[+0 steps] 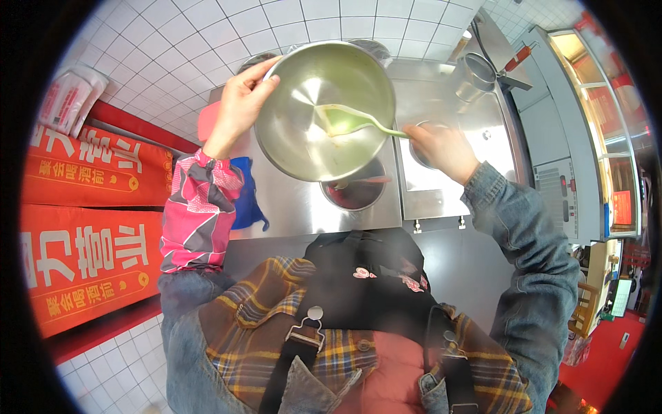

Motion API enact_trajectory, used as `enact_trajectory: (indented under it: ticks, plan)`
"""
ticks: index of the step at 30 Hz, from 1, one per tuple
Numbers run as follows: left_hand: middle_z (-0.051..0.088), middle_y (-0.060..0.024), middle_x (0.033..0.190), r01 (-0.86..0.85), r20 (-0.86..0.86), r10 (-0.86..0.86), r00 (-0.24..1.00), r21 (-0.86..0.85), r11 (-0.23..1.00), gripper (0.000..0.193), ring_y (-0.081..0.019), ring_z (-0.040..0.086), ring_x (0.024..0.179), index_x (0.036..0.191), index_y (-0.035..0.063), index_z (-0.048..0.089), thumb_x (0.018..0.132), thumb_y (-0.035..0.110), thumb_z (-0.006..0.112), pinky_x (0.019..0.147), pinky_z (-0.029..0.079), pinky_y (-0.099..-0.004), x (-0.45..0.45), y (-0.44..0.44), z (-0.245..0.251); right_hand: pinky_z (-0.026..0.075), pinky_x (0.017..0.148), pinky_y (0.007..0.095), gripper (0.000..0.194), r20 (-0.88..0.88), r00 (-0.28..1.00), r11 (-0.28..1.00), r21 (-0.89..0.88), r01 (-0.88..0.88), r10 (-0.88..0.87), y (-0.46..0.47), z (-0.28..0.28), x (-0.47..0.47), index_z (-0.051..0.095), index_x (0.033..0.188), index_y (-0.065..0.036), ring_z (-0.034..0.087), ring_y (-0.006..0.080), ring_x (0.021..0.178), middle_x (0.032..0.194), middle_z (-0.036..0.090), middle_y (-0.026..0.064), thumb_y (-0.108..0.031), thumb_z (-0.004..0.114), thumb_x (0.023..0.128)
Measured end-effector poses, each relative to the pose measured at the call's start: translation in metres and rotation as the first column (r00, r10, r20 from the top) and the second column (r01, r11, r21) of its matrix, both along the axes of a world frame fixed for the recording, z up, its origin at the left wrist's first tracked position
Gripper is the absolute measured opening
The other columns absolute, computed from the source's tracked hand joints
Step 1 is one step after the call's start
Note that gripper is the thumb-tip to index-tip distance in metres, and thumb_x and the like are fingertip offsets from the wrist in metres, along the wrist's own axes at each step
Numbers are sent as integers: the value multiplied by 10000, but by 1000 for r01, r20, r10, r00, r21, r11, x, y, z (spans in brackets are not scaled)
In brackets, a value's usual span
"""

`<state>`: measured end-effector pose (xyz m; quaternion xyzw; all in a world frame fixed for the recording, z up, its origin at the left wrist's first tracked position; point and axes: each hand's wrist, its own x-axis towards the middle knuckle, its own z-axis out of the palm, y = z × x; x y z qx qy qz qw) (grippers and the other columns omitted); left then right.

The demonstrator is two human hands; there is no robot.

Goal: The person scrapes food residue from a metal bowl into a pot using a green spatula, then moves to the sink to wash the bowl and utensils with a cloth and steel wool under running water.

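Note:
A large stainless steel bowl (289, 139) is tilted up above the steel counter, and my left hand (244, 101) grips its rim at the upper left. Across the bowl's mouth reaches a pale green utensil (380, 124), perhaps a spatula or ladle; its far end lies against the bowl's inside, where a greenish sheen shows. Its handle is in my right hand (439, 147), right of the bowl. Just below the bowl sits a round pot (357, 199) with dark reddish contents and a utensil in it, partly hidden by the bowl.
A blue cloth (247, 196) lies on the counter's left. Behind the bowl stand partly covered containers. A metal strainer (478, 72) is at the back right, beside a grey appliance (551, 134). Red printed boxes or panels (93, 253) line the left. A round opening lies beneath my right hand.

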<state>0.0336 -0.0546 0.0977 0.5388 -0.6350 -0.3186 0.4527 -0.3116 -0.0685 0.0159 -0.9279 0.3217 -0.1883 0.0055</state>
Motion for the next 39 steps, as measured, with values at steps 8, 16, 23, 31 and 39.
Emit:
enact_trajectory:
  ticks: [8, 16, 23, 31, 39]
  plan:
    - [615, 42, 837, 28, 13, -27, 1000, -95, 995, 333, -16, 499, 709, 1198, 43, 588, 872, 112, 580, 649, 432, -179, 1, -1, -3, 483, 515, 386, 213, 76, 996, 998, -37, 57, -54, -6, 6, 20, 555, 1073, -152, 601, 288, 606, 730, 571, 69, -170, 544, 861]
    - [536, 67, 749, -164, -15, 165, 986, -227, 960, 343, -7, 417, 646, 1201, 74, 596, 859, 100, 583, 584, 372, -169, 13, 1, -14, 478, 569, 411, 235, 303, 930, 977, 110, 184, -209, 14, -2, 51, 585, 1080, -145, 581, 324, 656, 809, 532, 129, -140, 549, 848]
    - [577, 41, 799, -238, -7, 245, 969, -274, 932, 359, -21, 461, 686, 1216, 18, 570, 861, 64, 576, 632, 396, -180, 9, 4, -14, 479, 596, 468, 184, 464, 831, 937, 299, 179, -307, 44, -10, 131, 459, 1001, -28, 574, 383, 696, 901, 504, 171, -119, 526, 855]
    - [631, -31, 1045, -274, -102, 255, 961, -264, 925, 353, -57, 551, 891, 1219, -4, 556, 867, 16, 559, 788, 431, -198, 16, 6, -23, 517, 569, 453, 112, 43, 963, 813, 548, 199, -265, 75, -30, 121, 435, 910, -10, 642, 366, 656, 684, 624, 209, -98, 472, 852]
    - [586, 39, 840, -258, -84, 245, 966, -387, 885, 365, -30, 417, 651, 1216, 47, 579, 851, 35, 583, 596, 371, -176, 22, 0, -33, 484, 505, 468, 139, 252, 955, 891, 454, 24, -154, 89, -30, 118, 433, 893, -22, 616, 364, 577, 590, 586, 186, -154, 477, 887]
